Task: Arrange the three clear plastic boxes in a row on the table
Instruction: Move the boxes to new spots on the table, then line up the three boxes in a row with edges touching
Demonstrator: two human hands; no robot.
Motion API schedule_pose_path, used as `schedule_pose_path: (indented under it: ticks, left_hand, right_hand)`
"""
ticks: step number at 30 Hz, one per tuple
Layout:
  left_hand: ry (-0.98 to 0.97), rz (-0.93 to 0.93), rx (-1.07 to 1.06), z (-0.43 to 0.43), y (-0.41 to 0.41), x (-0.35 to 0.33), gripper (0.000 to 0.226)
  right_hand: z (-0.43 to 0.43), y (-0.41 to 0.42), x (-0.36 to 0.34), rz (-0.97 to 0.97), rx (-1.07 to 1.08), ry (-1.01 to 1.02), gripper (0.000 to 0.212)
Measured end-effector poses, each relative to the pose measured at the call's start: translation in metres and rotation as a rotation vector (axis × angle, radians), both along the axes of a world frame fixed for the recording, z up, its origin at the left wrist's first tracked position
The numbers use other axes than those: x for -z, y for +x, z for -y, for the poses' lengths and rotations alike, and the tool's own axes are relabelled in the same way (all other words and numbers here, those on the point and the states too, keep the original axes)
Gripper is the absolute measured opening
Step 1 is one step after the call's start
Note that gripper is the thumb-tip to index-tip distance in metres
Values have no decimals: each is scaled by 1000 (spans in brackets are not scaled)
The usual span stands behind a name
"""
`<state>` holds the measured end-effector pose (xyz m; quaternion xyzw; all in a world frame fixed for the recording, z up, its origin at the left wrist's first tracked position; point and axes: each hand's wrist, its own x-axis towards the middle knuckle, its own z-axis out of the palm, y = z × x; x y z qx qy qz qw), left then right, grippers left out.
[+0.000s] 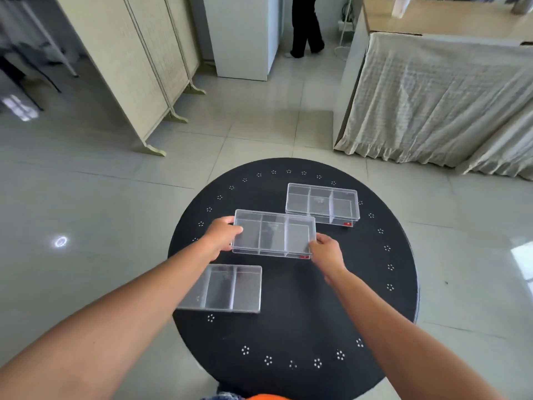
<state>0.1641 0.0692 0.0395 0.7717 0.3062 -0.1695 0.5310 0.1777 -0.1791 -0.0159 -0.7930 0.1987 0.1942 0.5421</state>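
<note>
Nearest box point(223, 288) sits at 7 o'clock on the round black table point(302, 327), middle box point(273, 235) held mid-table.

L hand point(223, 235) & R hand point(326, 251) have fingers curled round its short ends, pinching it. Far box point(322, 204) at 1 o'clock. Risk imo: slick clear plastic, could slip or clip the far one. Red stickers on two boxes, text too small to read.
</note>
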Motion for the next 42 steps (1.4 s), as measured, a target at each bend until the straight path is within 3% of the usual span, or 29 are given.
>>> schedule_pose_path:
  ticks: [12,22,34,39,42]
  left_hand:
    - [-12,-46,-195,-129,-20,10,50]
    - [-76,-80,-183,-150,-24,29,54]
    - [-75,-75,-186,-144,-23,42,42]
    - [-10,-71,-178,-137,-22,40,54]
    - [214,-43,-171,-133,-18,36,67]
  right_hand:
    - [-135,5,4,-51,-154,39,41]
    - [-154,1,5,-68,-164,-21,39]
    - [-152,-6,8,-81,-172,-12,45]
    - [-148,-6,9,-77,-191,-11,42]
    - [-144,-2,9,-39,-185,-38,41]
